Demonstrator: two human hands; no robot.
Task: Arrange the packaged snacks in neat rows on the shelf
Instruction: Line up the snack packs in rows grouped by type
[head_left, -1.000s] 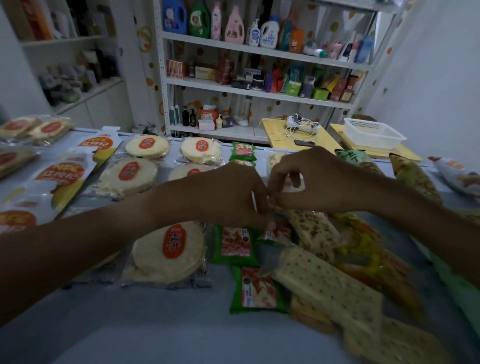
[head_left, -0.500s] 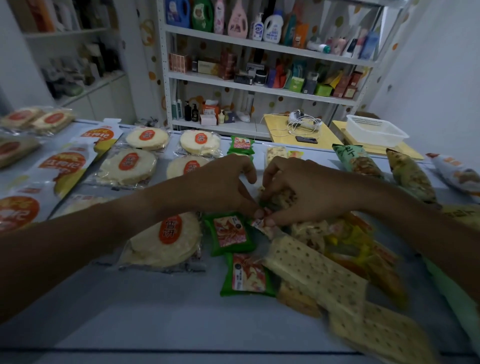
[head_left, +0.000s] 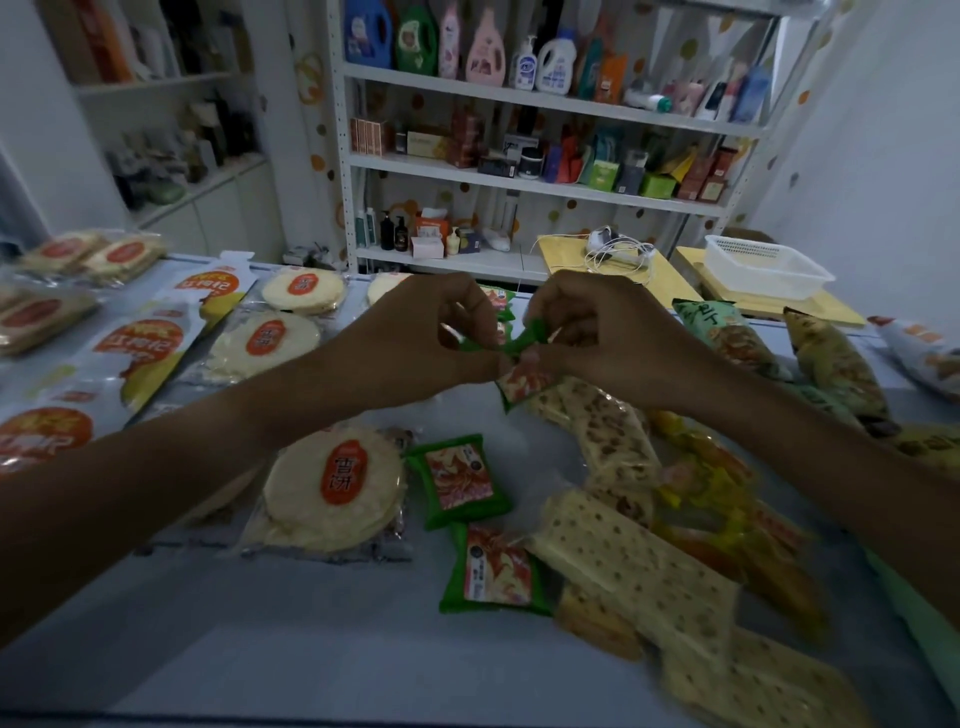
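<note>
My left hand (head_left: 421, 332) and my right hand (head_left: 597, 338) meet above the pale blue shelf surface (head_left: 311, 634), both pinching a small green snack packet (head_left: 524, 364) that hangs tilted between them. Two more green packets (head_left: 460, 480) (head_left: 493, 571) lie flat below, in a column. Round rice-cracker packs (head_left: 332, 488) (head_left: 265, 340) lie to the left in rows. A loose pile of cracker packs (head_left: 623, 551) and yellow-orange bags (head_left: 727, 499) sits under my right forearm.
Orange-and-yellow pouches (head_left: 140, 343) line the far left. Green and brown chip bags (head_left: 727, 332) lie at the right. Behind stands a white rack (head_left: 519, 98) of bottles and boxes, yellow tables and a white basket (head_left: 769, 265).
Both hands have risen from the pile, lifting one green packet clear of the surface. The view has tilted up slightly.
</note>
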